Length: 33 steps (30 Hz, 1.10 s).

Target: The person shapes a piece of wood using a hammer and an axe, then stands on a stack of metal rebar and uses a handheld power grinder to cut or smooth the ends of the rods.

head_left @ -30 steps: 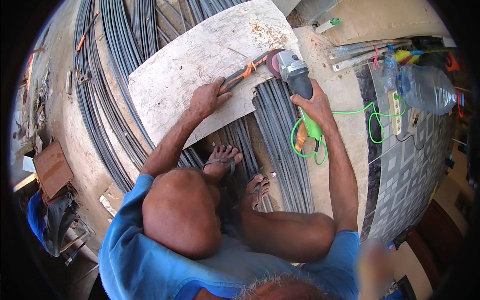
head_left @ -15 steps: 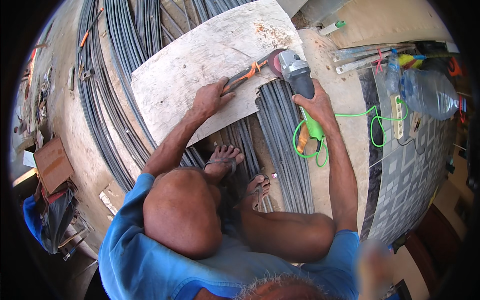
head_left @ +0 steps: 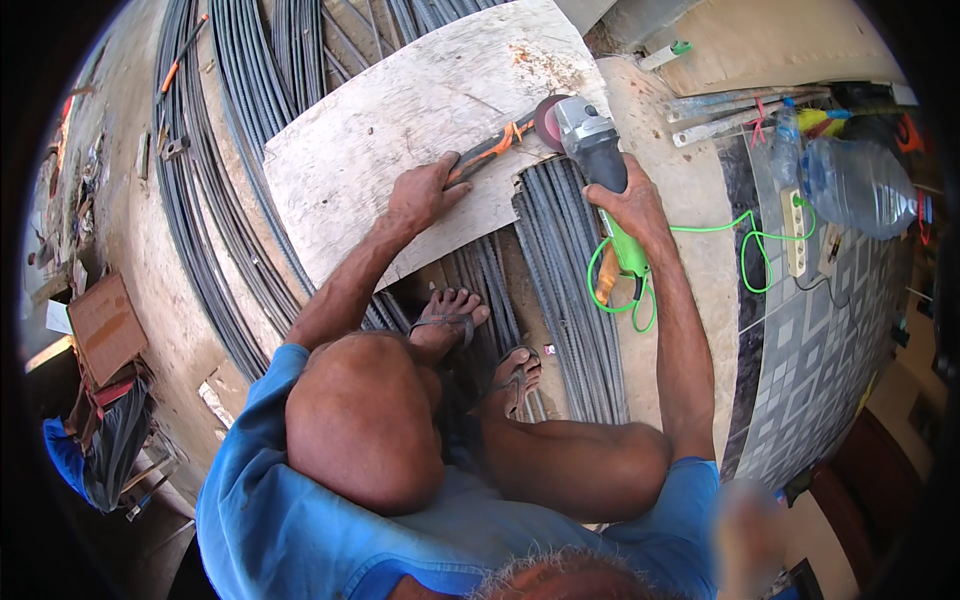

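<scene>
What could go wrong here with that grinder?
If spinning, the grinder's disc might catch the orange-and-black tool and jerk it in the bare left hand. Sparks or chips could reach the sandalled feet. The green cord, looped near the right hand, might snag.

Beyond the right hand [head_left: 634,200], the angle grinder [head_left: 597,153] is showing dull metal. Beside it, rebar [head_left: 570,280] is looking ribbed, matt.
</scene>
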Each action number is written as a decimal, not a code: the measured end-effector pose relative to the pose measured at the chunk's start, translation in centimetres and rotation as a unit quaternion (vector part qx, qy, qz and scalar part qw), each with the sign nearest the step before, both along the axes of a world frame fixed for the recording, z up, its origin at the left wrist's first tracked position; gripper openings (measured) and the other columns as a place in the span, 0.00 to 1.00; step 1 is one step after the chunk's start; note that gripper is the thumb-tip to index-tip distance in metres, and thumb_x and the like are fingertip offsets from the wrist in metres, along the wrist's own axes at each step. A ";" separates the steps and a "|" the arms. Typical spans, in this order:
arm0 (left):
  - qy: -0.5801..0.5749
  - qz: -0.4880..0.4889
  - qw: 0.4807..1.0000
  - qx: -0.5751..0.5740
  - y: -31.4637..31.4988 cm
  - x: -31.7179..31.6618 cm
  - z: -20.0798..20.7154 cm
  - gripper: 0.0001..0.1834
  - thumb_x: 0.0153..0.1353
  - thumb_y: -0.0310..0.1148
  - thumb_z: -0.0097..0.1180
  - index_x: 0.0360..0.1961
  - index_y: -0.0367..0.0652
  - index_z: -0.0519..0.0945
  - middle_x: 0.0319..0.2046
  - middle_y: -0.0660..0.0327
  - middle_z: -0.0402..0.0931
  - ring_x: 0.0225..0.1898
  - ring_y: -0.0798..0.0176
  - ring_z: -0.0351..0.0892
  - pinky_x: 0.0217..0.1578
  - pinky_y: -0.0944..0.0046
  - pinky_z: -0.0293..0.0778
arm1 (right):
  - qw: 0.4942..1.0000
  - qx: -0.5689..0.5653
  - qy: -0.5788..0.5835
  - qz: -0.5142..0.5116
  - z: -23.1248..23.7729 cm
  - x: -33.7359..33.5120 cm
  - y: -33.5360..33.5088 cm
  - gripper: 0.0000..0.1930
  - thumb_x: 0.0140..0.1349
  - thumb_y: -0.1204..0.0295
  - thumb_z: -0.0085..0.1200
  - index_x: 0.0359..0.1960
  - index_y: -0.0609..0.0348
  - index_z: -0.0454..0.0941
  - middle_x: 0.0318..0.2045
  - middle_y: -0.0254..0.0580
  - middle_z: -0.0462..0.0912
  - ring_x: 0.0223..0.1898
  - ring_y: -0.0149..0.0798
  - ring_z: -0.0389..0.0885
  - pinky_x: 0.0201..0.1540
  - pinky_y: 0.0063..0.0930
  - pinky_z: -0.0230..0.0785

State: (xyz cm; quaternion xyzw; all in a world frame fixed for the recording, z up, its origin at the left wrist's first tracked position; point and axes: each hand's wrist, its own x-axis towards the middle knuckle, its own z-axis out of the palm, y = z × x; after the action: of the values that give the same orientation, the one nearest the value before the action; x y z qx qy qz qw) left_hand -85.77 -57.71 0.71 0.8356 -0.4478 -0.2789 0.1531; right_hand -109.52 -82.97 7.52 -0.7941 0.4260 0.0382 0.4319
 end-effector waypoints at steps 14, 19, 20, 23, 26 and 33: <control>0.013 0.005 0.999 0.029 -0.2 0.1 0.1 0.26 0.64 0.50 0.64 0.56 0.47 0.75 0.35 0.46 0.84 0.40 0.39 0.86 0.42 0.44 0.79 | 1.000 0.000 -0.008 0.000 0.2 0.5 -0.6 0.36 0.48 0.57 0.70 0.58 0.60 0.76 0.45 0.54 0.87 0.48 0.50 0.86 0.53 0.42 0.76; 0.006 0.007 0.999 0.038 -0.4 0.1 0.0 0.28 0.63 0.51 0.64 0.59 0.47 0.75 0.36 0.46 0.85 0.40 0.39 0.86 0.42 0.45 0.79 | 0.999 -0.031 -0.014 -0.042 0.0 -0.9 -1.5 0.36 0.48 0.57 0.70 0.58 0.60 0.76 0.44 0.53 0.87 0.47 0.50 0.86 0.52 0.41 0.77; 0.005 0.008 0.999 0.041 -0.4 0.0 0.0 0.29 0.63 0.51 0.64 0.59 0.47 0.75 0.37 0.45 0.85 0.40 0.39 0.86 0.42 0.45 0.79 | 0.999 -0.025 -0.019 -0.044 0.1 -1.1 -1.6 0.36 0.48 0.57 0.70 0.58 0.60 0.76 0.44 0.53 0.87 0.47 0.50 0.86 0.52 0.41 0.77; 0.009 0.011 0.999 0.046 -0.5 0.0 0.3 0.30 0.63 0.52 0.63 0.60 0.46 0.75 0.38 0.45 0.85 0.41 0.39 0.86 0.42 0.44 0.79 | 0.999 0.003 -0.025 -0.040 0.9 -1.2 -1.3 0.36 0.48 0.57 0.70 0.59 0.60 0.75 0.44 0.54 0.87 0.47 0.51 0.86 0.52 0.41 0.76; 0.002 0.007 0.999 0.036 -0.4 0.0 -0.1 0.30 0.64 0.52 0.62 0.59 0.45 0.74 0.37 0.45 0.85 0.40 0.39 0.85 0.42 0.44 0.79 | 0.999 0.017 -0.021 -0.022 0.6 -1.1 -0.8 0.36 0.48 0.57 0.70 0.59 0.60 0.75 0.45 0.55 0.86 0.48 0.51 0.86 0.53 0.42 0.76; -0.013 -0.008 1.000 -0.012 0.1 -0.1 -0.6 0.27 0.65 0.51 0.61 0.58 0.45 0.73 0.33 0.46 0.84 0.38 0.39 0.85 0.39 0.44 0.79 | 1.000 0.010 -0.016 -0.004 -0.5 -1.2 -0.9 0.36 0.48 0.57 0.69 0.58 0.59 0.74 0.45 0.56 0.86 0.49 0.53 0.86 0.54 0.44 0.76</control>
State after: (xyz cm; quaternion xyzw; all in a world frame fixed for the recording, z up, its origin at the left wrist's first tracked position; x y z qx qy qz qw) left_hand -85.83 -57.65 0.10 0.8338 -0.4597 -0.2635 0.1547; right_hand -110.67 -83.88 6.97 -0.7884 0.4217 0.0285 0.4470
